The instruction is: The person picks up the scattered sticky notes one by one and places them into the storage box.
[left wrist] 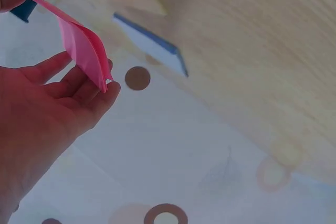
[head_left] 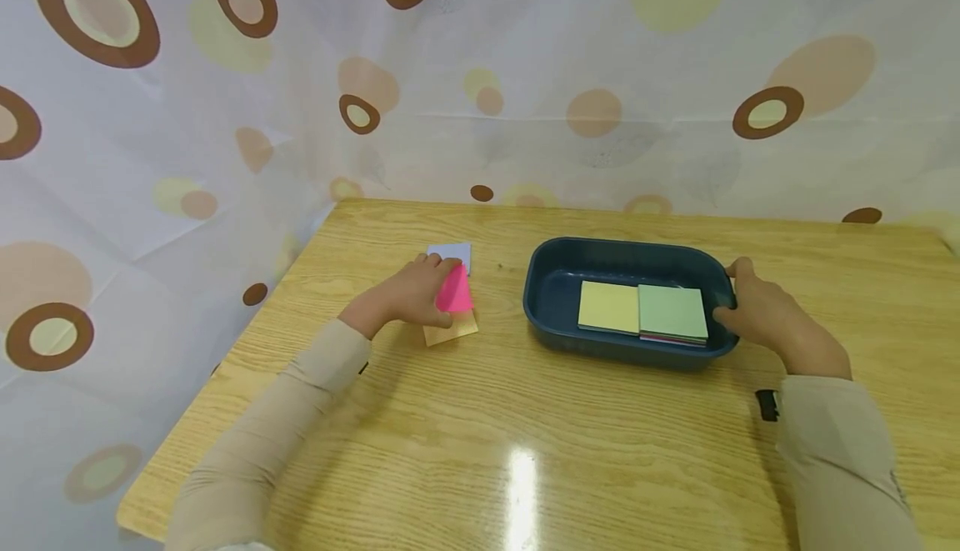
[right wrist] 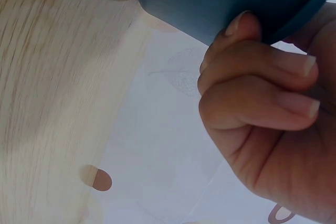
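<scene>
My left hand (head_left: pixel 414 291) pinches a pad of pink sticky notes (head_left: pixel 456 293). In the left wrist view the pink notes (left wrist: pixel 84 51) bow between the thumb and the fingertips, above the table. Behind them lies a pale blue sticky-note pad (head_left: pixel 459 252), and in front a light orange pad (head_left: pixel 450 332). With thumb inside and fingers outside, my right hand (head_left: pixel 772 316) grips the right end of a dark blue tray (head_left: pixel 615 351). Yellow sticky notes (head_left: pixel 609 307) and a stack topped with green ones (head_left: pixel 672 312) sit side by side in the tray's right part.
The wooden table (head_left: pixel 420 443) meets a patterned white curtain (head_left: pixel 540 151) at its back and left edges. Beside the right sleeve shows a small black piece (head_left: pixel 767 405). The tray's raised wall stands between the left hand and the notes inside.
</scene>
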`<state>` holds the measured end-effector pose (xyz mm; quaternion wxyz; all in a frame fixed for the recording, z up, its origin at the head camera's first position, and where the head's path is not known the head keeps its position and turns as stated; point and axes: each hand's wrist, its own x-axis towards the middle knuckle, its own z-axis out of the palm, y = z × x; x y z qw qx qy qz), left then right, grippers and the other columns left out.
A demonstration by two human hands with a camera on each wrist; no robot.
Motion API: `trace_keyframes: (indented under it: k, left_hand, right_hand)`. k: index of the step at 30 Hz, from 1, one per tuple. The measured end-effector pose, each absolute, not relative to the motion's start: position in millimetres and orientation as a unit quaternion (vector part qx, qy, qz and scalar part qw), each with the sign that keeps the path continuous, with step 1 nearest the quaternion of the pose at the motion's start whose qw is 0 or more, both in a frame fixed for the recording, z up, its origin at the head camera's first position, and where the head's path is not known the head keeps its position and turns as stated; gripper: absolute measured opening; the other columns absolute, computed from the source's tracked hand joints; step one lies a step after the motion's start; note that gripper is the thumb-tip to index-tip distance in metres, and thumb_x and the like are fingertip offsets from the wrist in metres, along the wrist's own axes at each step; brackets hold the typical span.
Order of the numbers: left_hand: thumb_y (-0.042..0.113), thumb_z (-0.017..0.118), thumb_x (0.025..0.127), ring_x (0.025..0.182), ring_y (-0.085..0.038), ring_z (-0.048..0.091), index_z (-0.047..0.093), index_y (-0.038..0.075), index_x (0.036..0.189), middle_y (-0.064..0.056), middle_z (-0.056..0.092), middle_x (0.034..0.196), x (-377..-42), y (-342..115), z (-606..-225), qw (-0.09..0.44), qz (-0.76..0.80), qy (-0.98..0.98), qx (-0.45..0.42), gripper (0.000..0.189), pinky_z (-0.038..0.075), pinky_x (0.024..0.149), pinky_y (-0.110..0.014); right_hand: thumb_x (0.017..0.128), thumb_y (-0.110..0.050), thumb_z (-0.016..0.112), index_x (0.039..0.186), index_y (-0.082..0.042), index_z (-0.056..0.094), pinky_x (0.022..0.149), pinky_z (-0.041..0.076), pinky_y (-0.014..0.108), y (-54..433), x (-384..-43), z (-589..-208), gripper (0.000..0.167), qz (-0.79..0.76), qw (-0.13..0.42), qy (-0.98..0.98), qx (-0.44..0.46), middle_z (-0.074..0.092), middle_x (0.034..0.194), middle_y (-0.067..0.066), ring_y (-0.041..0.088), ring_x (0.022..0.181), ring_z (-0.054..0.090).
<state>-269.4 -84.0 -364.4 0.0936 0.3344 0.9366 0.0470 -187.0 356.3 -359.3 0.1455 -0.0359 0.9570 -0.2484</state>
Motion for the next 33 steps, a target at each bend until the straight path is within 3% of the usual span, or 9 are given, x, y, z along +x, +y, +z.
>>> trace_keyframes:
  k: [7, 14, 21, 26, 33]
  left_hand:
    - [0.027, 0.068, 0.074, 0.111, -0.03, 0.044, 0.032, -0.003, 0.144, -0.016, 0.049, 0.129, -272.4, -61.7, -327.3, 0.04, 0.117, 0.919, 0.374, 0.084, 0.04, 0.091, -0.044]
    - [0.027, 0.07, 0.076, 0.11, -0.023, 0.043, 0.031, -0.002, 0.144, -0.012, 0.047, 0.127, -270.4, 0.4, -304.8, 0.052, 0.121, 0.886, 0.444, 0.083, 0.042, 0.087, -0.032]
    - [0.033, 0.068, 0.081, 0.114, -0.021, 0.041, 0.032, 0.002, 0.145, -0.009, 0.042, 0.132, -279.6, 62.4, -316.6, 0.088, 0.035, 0.875, 0.475, 0.08, 0.041, 0.087, -0.026]
    - [0.038, 0.067, 0.083, 0.111, -0.022, 0.04, 0.032, 0.005, 0.147, -0.009, 0.042, 0.132, -285.1, 92.5, -331.2, 0.119, -0.016, 0.875, 0.469, 0.08, 0.042, 0.086, -0.028]
    - [0.052, 0.064, 0.085, 0.121, -0.022, 0.039, 0.03, 0.006, 0.149, -0.009, 0.039, 0.14, -290.4, 120.0, -349.2, 0.15, -0.09, 0.866, 0.468, 0.086, 0.038, 0.097, -0.03]
  right_hand:
    - [0.095, -0.01, 0.049, 0.131, 0.02, 0.009, 0.055, 0.037, 0.035, 359.4, -185.8, -358.8, 0.062, -0.249, 0.146, 0.957, -0.037, 0.046, 0.063, 0.009, 0.022, 0.056, 0.045]
    - [0.095, -0.011, 0.05, 0.132, 0.02, 0.009, 0.055, 0.038, 0.035, 361.9, -185.7, -360.3, 0.063, -0.25, 0.141, 0.957, -0.036, 0.048, 0.064, 0.009, 0.022, 0.057, 0.046]
    - [0.094, -0.009, 0.05, 0.131, 0.021, 0.01, 0.059, 0.042, 0.038, 360.0, -186.2, -360.0, 0.062, -0.256, 0.137, 0.956, -0.044, 0.056, 0.07, 0.016, 0.024, 0.061, 0.051]
    - [0.095, -0.01, 0.051, 0.131, 0.02, 0.01, 0.057, 0.04, 0.037, 359.0, -186.7, -358.9, 0.061, -0.256, 0.137, 0.956, -0.042, 0.053, 0.067, 0.013, 0.023, 0.059, 0.049]
    - [0.094, -0.009, 0.05, 0.131, 0.019, 0.01, 0.057, 0.04, 0.036, 358.4, -187.3, -359.2, 0.061, -0.256, 0.139, 0.956, -0.038, 0.054, 0.068, 0.014, 0.023, 0.059, 0.05]
